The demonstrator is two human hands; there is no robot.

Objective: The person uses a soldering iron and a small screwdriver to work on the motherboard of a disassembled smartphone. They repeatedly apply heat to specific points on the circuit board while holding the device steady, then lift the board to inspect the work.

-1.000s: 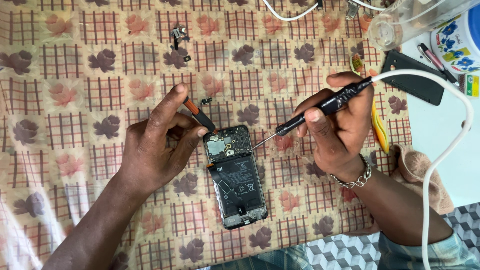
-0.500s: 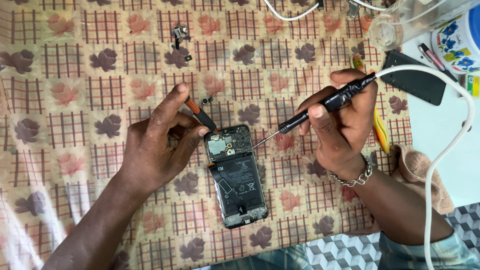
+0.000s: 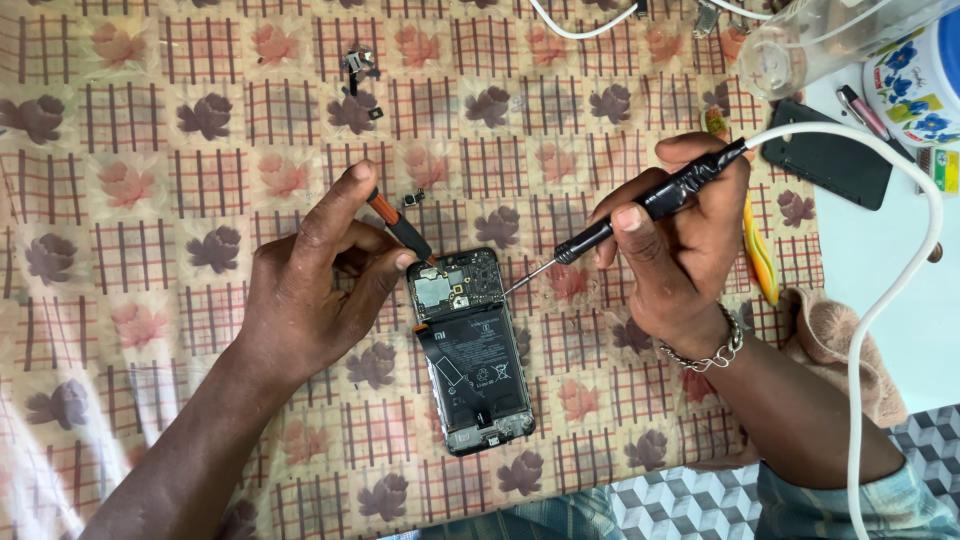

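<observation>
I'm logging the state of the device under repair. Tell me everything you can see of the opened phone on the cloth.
The opened phone lies flat, back cover off, on the flower-patterned cloth, long axis nearly upright in view. A black battery fills its middle; a circuit board with a metal shield sits at the top end, a smaller board at the bottom. The left hand rests at its upper left corner with an orange-black tool. The right hand's black screwdriver tip reaches its upper right edge.

The left hand (image 3: 310,290) hides the orange-handled tool's (image 3: 400,228) grip; the floral bowl (image 3: 920,80) is cut off.
</observation>
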